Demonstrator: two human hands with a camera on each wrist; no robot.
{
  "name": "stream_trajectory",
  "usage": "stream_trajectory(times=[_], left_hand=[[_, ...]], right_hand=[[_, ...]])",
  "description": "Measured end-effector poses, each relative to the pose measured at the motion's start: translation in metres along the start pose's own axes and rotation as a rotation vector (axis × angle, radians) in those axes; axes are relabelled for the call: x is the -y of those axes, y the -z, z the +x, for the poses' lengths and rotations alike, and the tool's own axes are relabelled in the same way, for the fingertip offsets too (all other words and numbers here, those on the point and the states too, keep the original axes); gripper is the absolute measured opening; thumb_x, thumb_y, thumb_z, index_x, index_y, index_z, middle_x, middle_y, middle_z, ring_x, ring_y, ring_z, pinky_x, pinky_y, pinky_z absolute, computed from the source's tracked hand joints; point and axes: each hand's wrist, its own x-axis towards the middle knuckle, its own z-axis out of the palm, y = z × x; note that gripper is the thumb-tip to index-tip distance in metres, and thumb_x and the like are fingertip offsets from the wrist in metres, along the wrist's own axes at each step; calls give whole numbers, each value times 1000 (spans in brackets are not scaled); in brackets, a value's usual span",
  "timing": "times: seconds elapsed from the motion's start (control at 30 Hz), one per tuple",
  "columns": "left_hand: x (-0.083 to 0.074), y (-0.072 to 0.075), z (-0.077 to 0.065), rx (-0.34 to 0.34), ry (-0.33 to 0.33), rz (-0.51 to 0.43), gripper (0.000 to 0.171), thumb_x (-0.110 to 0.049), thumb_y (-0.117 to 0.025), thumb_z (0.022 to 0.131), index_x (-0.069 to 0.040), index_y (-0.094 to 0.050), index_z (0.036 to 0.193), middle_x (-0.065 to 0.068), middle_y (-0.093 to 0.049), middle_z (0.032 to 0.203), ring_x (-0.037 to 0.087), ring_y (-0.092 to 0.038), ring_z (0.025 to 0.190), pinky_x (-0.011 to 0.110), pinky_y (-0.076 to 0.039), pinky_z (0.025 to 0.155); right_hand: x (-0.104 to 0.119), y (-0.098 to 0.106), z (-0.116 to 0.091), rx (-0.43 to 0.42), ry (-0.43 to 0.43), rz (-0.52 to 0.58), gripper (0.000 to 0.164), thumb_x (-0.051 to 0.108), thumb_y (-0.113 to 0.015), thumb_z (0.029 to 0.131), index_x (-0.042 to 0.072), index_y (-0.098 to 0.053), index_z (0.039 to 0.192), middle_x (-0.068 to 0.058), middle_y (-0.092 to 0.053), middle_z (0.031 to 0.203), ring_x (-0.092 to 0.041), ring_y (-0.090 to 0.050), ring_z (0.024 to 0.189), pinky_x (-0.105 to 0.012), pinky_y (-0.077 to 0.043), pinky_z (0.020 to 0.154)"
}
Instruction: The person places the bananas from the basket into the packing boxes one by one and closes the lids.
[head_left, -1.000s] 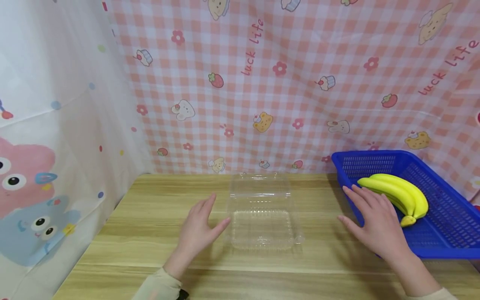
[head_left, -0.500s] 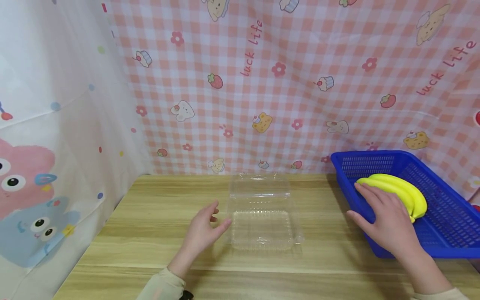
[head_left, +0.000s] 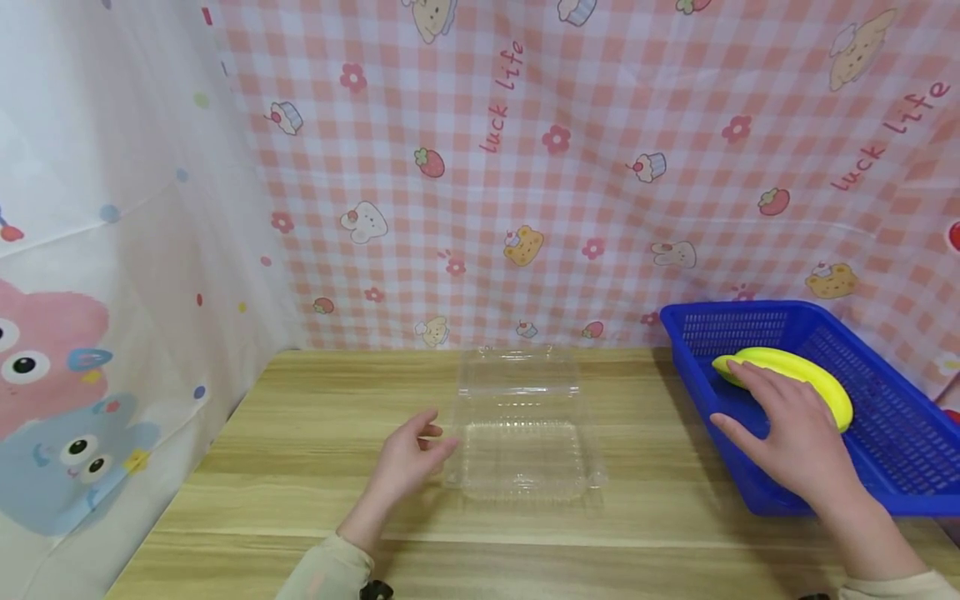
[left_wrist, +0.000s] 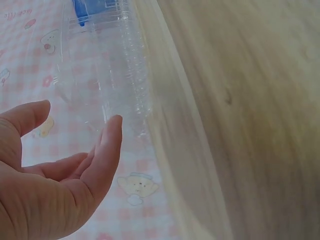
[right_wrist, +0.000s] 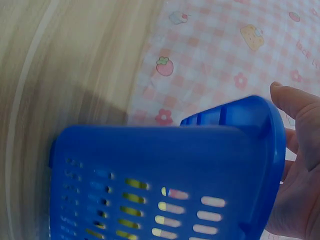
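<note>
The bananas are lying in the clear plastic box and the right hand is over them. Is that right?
Not quite: the bananas aren't in the clear plastic box. The head view shows them lying in the blue basket. The rest is right: the right hand is over them.

Bananas [head_left: 813, 375]: yellow bunch, partly hidden, tips twd far left, lying in basket [head_left: 735, 329]. Basket: blue plastic, approx rect., slotted sides, upright at right. Box [head_left: 525, 462]: clear plastic, rect., ctr of scene, left of basket & apart from it; lid [head_left: 517, 371] open on far side.
</note>
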Motion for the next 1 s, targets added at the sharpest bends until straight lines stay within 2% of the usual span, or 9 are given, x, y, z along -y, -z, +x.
stream_trajectory(times=[0.23,0.5,0.8,1.0], left_hand=[[4,0,5,36,94,-190,58,-10,-73,90,15,-47,135,23,-63,110,31,-65,92,39,-62,68],[7,0,10,64,164,-292,53,-3,-69,91,15,-47,135,21,-62,107,28,-63,90,41,-62,68],[9,-2,15,57,182,-294,46,-3,-68,92,14,-51,131,18,-62,101,24,-63,80,37,-61,60],[10,-5,18,53,192,-280,43,-3,-67,92,13,-53,130,14,-60,95,21,-61,74,33,-60,55]], right_hand=[[-10,7,1,31,-30,-1,66,24,-83,79,0,-55,134,-28,-59,125,-51,-50,113,-65,-36,93],[-22,17,4,41,-46,-29,66,23,-83,78,2,-55,134,-27,-60,124,-51,-50,111,-67,-36,91],[-34,27,11,141,-100,-76,71,25,-81,82,1,-49,141,-32,-55,127,-55,-47,111,-67,-35,91],[-45,32,19,184,-97,-126,72,26,-82,81,-1,-50,139,-33,-55,126,-55,-47,112,-68,-35,92]])
